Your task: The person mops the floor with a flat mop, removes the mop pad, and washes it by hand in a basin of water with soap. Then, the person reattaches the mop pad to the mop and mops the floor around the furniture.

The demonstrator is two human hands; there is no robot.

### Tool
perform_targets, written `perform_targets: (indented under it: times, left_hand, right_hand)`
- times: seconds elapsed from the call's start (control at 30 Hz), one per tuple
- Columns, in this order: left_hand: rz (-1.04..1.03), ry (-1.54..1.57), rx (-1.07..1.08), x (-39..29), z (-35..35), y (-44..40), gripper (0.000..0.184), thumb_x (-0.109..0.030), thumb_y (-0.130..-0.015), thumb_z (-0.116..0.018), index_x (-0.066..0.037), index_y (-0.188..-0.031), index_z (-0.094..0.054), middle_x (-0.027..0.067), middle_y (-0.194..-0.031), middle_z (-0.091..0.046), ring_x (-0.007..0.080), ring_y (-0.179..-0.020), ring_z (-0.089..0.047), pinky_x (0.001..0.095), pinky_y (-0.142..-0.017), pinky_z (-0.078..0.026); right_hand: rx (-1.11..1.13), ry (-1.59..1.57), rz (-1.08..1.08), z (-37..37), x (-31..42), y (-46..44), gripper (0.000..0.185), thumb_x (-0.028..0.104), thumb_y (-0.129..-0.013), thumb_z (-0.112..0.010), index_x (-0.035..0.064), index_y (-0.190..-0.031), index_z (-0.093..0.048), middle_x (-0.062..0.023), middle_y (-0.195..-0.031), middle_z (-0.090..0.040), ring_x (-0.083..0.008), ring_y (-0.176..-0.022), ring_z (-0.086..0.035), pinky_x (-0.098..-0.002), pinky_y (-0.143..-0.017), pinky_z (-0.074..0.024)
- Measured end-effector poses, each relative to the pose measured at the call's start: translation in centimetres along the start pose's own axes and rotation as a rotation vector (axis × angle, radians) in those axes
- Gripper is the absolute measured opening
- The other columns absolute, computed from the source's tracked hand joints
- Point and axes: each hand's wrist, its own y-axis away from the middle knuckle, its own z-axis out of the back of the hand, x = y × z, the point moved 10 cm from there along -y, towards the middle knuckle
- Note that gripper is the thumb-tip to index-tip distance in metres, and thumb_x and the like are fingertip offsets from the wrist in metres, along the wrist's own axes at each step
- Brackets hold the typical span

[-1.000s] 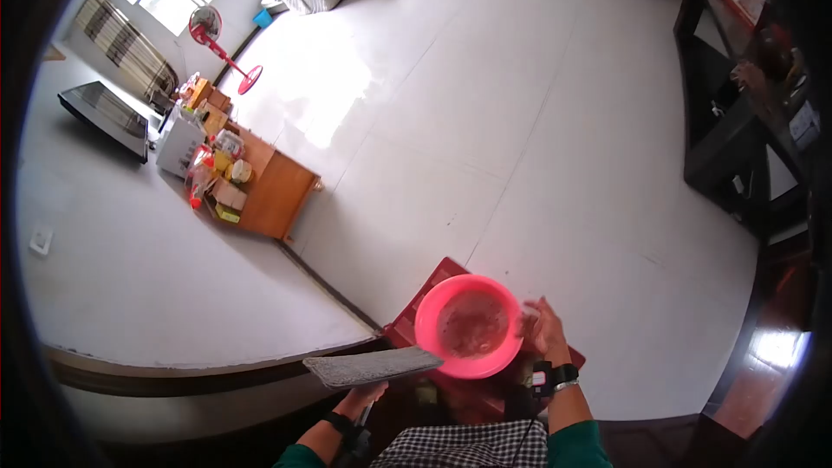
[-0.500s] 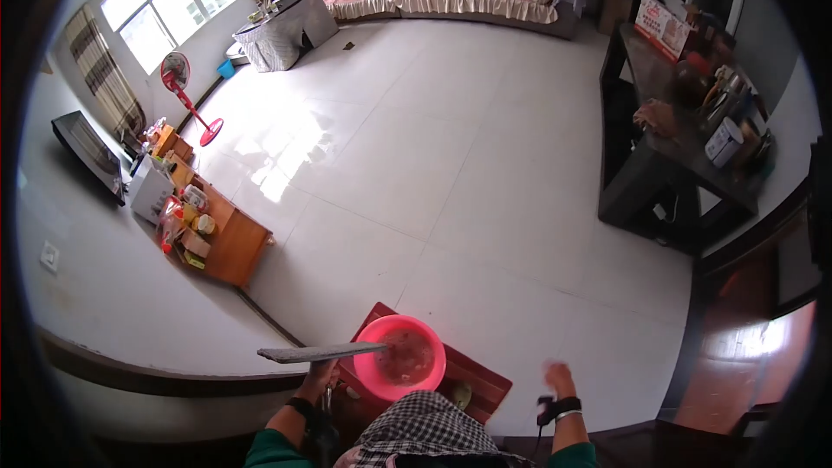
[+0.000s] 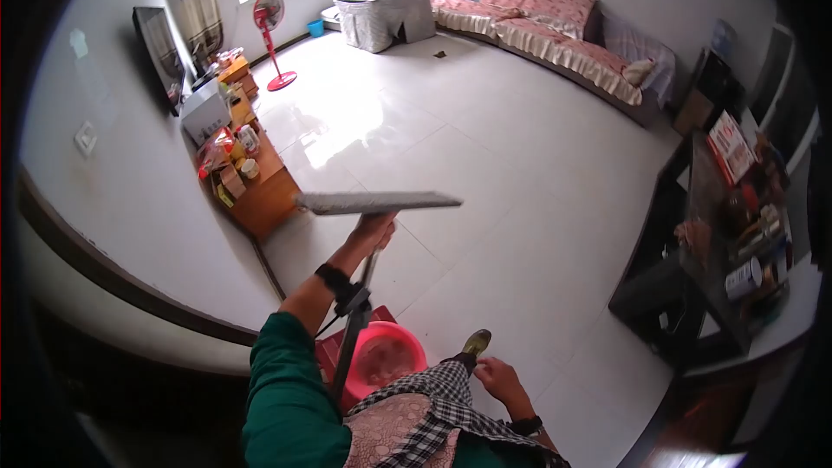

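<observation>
My left hand (image 3: 376,230) is raised in front of me, closed around the handle of a flat mop just below its grey, wide head (image 3: 381,202). The mop handle (image 3: 348,351) runs down past my wrist toward my body. Below it stands a pink basin (image 3: 422,349) holding cloudy water, set on a red stool or board (image 3: 381,314). My right hand (image 3: 497,378) hangs low beside my checked apron (image 3: 446,381), its fingers loosely bent, with nothing visible in them. One shoe (image 3: 477,342) shows on the floor just ahead of that hand.
A wooden cabinet (image 3: 273,199) with jars and packets stands at the left wall. A red fan (image 3: 270,35) and a cloth-covered table (image 3: 381,22) are farther back. Along the far wall runs a sofa (image 3: 537,4). A dark counter (image 3: 685,208) with items lines the right. Pale tiled floor (image 3: 485,156) lies between.
My left hand has lifted the mop up and forward, away from above the basin. My view has turned left. The right hand has come in closer to the apron, and a foot has stepped forward.
</observation>
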Motion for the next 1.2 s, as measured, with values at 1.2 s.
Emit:
perform_targets:
  times: [1.2]
  left_hand:
    - [-0.224,1.055,-0.448,-17.9,-6.4,-67.9,0.043,-0.046,-0.087,-0.039,-0.01,-0.104,-0.055,-0.0072,-0.051,-0.037,0.0058,-0.037,-0.033,0.0204,-0.036,-0.03]
  right_hand:
    - [0.299,0.338,0.122,51.8,-7.4,-68.1,0.041,0.047,-0.068,-0.066,0.0083,-0.079,-0.057,-0.0116,-0.066,-0.059,-0.0309,-0.065,-0.059,-0.0383,-0.06,-0.0473]
